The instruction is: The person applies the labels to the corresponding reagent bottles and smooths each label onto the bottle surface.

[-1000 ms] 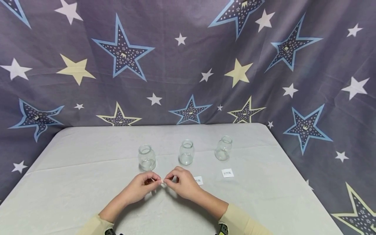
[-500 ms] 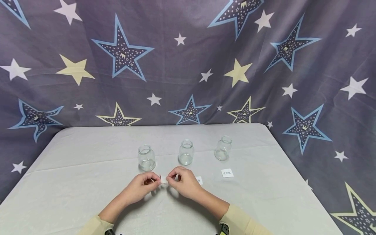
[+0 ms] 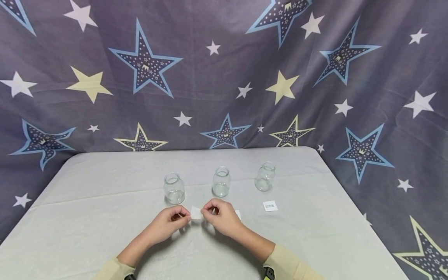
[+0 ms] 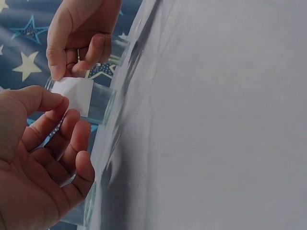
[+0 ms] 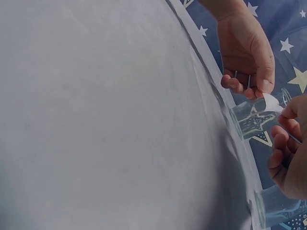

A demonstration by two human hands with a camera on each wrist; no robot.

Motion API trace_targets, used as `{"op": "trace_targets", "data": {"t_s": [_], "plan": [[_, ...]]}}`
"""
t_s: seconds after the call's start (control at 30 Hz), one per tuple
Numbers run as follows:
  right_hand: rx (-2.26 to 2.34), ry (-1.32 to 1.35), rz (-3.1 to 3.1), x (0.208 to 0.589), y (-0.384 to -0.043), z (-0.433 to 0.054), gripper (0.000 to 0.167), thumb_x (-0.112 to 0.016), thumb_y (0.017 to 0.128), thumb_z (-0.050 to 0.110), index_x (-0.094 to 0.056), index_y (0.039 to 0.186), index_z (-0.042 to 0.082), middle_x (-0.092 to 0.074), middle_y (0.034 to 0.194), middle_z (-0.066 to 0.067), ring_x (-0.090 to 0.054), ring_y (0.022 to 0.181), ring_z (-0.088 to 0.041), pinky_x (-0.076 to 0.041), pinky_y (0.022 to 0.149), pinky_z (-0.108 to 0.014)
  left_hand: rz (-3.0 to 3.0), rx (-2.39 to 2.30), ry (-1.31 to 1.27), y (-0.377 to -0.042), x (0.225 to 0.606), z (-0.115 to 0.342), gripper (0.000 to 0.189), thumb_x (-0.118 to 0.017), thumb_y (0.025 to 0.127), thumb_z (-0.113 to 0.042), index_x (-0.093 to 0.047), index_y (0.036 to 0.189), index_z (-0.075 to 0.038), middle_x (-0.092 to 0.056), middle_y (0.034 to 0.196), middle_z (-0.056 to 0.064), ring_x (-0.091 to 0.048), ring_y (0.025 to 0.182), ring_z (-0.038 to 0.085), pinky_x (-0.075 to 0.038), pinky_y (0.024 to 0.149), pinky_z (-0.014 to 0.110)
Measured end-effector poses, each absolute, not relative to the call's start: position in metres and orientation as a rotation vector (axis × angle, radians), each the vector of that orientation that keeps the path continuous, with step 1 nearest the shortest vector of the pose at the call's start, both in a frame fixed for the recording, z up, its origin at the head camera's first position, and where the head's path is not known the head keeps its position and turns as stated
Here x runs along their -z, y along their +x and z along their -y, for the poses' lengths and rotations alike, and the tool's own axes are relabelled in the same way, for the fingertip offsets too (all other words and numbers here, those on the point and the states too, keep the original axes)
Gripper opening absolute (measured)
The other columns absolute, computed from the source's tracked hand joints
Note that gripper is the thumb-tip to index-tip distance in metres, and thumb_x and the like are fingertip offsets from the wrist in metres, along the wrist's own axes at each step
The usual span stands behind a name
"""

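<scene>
A small white paper label (image 3: pixel 196 213) is held up between the two hands, in front of the left and middle glass jars. Its left edge is pinched by thumb and forefinger of the left hand (image 3: pixel 166 224). The right hand (image 3: pixel 222 218) pinches its other side the same way. Seen from the left wrist, the label (image 4: pixel 79 95) looks blank and nearly flat; in the right wrist view the paper (image 5: pixel 271 102) bends in a curve. Behind the right hand a second white label (image 3: pixel 238 214) shows only its right edge.
Three open glass jars stand in a row: a left jar (image 3: pixel 174 189), a middle jar (image 3: pixel 221 182) and a right jar (image 3: pixel 264 177). Another label (image 3: pixel 270 206) with printed characters lies before the right jar. A star-patterned curtain (image 3: pixel 224 77) hangs behind the pale table (image 3: pixel 105 217).
The right hand has drawn slightly to the right, away from the left hand, and more of the white label shows between them. The left hand has hardly moved.
</scene>
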State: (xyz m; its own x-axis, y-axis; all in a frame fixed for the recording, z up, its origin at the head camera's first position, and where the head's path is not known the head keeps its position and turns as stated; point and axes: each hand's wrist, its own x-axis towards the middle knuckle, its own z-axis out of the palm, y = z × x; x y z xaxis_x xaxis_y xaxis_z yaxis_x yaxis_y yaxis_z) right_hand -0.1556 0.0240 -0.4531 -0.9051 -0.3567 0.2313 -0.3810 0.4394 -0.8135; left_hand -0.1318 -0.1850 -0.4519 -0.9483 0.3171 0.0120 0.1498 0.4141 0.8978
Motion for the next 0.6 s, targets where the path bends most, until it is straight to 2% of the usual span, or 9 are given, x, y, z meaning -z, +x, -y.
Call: {"op": "trace_targets", "data": {"t_s": [0.3, 0.6], "plan": [[-1.571, 0.613, 2.641, 0.4508, -0.1564, -0.0287, 0.007, -0.064, 0.085, 0.015, -0.067, 0.081, 0.01, -0.061, 0.071, 0.0, -0.045, 0.06, 0.0, -0.04, 0.055, -0.016, -2.493, -1.568, 0.414, -0.1317, 0.4539, 0.1865, 0.016, -0.063, 0.089, -0.019, -0.064, 0.092, -0.003, -0.063, 0.076, 0.011, -0.053, 0.062, 0.005, -0.043, 0.055, 0.02], [-1.657, 0.57, 2.609, 0.4495, -0.1573, -0.0303, 0.007, -0.063, 0.084, 0.012, -0.067, 0.082, 0.008, -0.06, 0.069, -0.002, -0.045, 0.059, -0.002, -0.039, 0.055, -0.015, -2.498, -1.55, 0.413, -0.1299, 0.452, 0.1878, 0.015, -0.063, 0.089, -0.019, -0.063, 0.09, -0.004, -0.062, 0.075, 0.009, -0.052, 0.061, 0.002, -0.043, 0.056, 0.02]]}}
